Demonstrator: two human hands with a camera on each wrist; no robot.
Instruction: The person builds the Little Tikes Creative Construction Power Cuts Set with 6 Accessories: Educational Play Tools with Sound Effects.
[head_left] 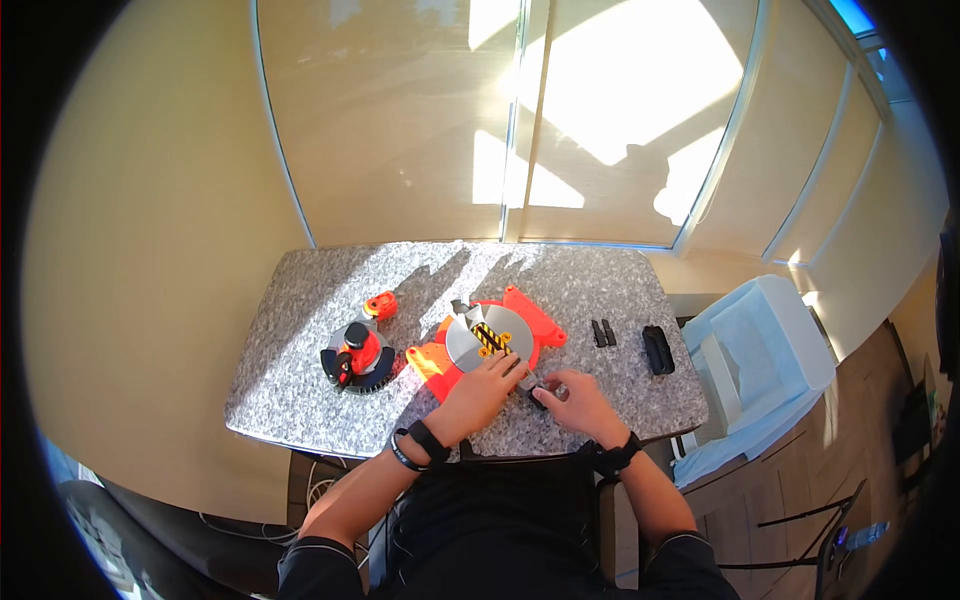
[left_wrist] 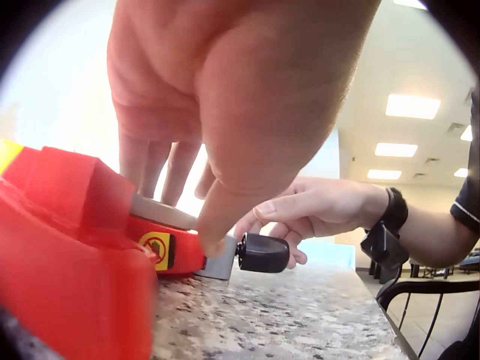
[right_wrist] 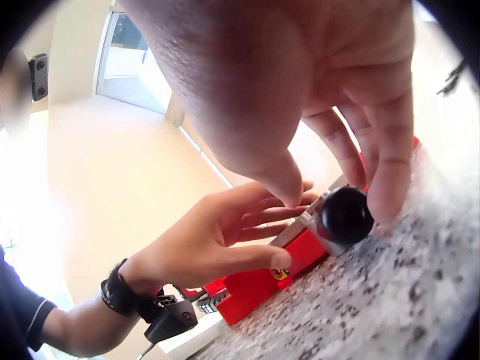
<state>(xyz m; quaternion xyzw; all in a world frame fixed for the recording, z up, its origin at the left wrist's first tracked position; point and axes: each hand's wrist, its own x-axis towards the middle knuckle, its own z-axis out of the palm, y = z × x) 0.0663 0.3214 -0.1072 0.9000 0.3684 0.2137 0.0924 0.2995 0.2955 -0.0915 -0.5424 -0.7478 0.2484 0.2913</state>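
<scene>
A red toy-like base with a grey round plate (head_left: 463,345) and a black-and-yellow striped strip lies on the granite-patterned table. My left hand (head_left: 478,398) rests over its near arm, fingers fairly straight across the top and thumb at the side by a yellow warning sticker (left_wrist: 157,251). At the end of that arm is a black knob (left_wrist: 264,253) on a grey piece. My right hand (head_left: 581,405) has its thumb and fingertips about the knob (right_wrist: 346,215), seen end-on in the right wrist view. The fingers' far side is partly hidden.
To the left stands a red and black tool-like toy (head_left: 362,350), with an orange-red part (head_left: 380,305) behind it. Two small black pieces (head_left: 603,333) and a black tray-like part (head_left: 658,350) lie to the right. A covered chair (head_left: 755,350) stands beyond the table's right edge.
</scene>
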